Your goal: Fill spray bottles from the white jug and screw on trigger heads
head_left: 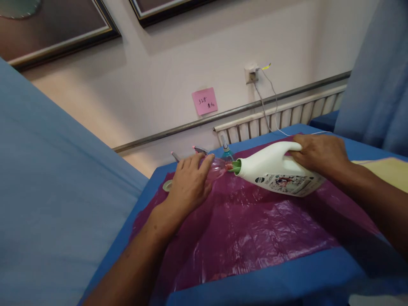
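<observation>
Head view: if either hand drifts, the jug's [274, 168] green spout [236, 166] could slip off the clear bottle's [217, 168] neck and spill onto the purple sheet [255, 238]. The left hand [192, 175], back upward, appears wrapped round the bottle over the sheet; the right hand [318, 153] clasps the jug's handle, mouth tilted leftward.

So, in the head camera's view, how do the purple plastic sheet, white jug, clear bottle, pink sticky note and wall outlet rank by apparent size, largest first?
1. Purple plastic sheet
2. White jug
3. Pink sticky note
4. Wall outlet

Unsure: clear bottle, since the left hand hides part of it.
</observation>
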`<state>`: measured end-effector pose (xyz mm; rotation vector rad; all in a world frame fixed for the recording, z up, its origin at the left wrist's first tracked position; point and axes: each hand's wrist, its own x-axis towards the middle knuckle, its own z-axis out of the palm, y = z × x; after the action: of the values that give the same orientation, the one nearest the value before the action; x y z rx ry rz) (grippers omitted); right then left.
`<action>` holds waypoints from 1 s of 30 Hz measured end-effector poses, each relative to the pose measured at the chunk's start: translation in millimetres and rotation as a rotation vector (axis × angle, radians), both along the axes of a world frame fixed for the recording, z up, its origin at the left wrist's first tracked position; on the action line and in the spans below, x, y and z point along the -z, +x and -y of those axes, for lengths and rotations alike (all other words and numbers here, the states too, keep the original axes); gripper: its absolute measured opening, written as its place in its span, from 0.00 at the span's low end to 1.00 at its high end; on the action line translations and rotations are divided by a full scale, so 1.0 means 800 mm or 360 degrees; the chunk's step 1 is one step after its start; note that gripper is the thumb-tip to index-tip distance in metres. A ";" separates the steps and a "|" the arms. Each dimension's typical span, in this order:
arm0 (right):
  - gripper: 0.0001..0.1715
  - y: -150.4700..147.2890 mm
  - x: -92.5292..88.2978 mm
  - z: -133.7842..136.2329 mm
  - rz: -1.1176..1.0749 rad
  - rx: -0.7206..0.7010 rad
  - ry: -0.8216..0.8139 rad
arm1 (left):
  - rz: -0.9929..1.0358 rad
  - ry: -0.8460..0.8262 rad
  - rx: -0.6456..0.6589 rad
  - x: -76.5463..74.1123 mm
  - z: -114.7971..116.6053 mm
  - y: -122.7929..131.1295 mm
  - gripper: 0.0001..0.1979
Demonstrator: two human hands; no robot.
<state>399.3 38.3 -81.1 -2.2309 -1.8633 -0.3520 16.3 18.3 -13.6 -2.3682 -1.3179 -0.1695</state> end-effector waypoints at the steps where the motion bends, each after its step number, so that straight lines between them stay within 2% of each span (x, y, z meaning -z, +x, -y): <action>1: 0.31 0.002 0.001 0.000 -0.0003 0.0009 0.0014 | 0.0108 -0.0049 0.0003 0.009 -0.001 -0.001 0.39; 4: 0.30 0.010 0.004 0.003 -0.0029 0.0009 0.0053 | 0.0482 -0.0201 0.0016 0.038 -0.001 0.002 0.40; 9: 0.30 0.025 0.013 0.007 -0.0078 0.0065 0.0092 | 0.1076 -0.0310 -0.0170 0.080 0.013 0.028 0.41; 15: 0.29 0.047 0.021 0.010 -0.0108 0.0175 0.0088 | 0.1540 -0.0633 -0.0366 0.124 0.023 0.048 0.42; 19: 0.28 0.056 0.024 0.013 -0.0141 0.0195 0.0096 | 0.1646 -0.0772 -0.0479 0.156 0.017 0.044 0.43; 24: 0.25 0.064 0.033 0.017 -0.0233 0.0193 0.0209 | 0.1647 -0.0794 -0.0455 0.189 0.012 0.034 0.45; 27: 0.25 0.067 0.037 0.020 -0.0319 0.0166 0.0265 | 0.1599 -0.0785 -0.0387 0.199 0.012 0.030 0.47; 30: 0.26 0.068 0.038 0.023 -0.0309 0.0164 0.0255 | 0.1560 -0.0790 -0.0331 0.200 0.013 0.028 0.52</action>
<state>453.6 20.3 -111.5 -2.1730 -1.5702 -0.2798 38.7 7.5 -173.8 -2.5961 -2.2293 -1.1747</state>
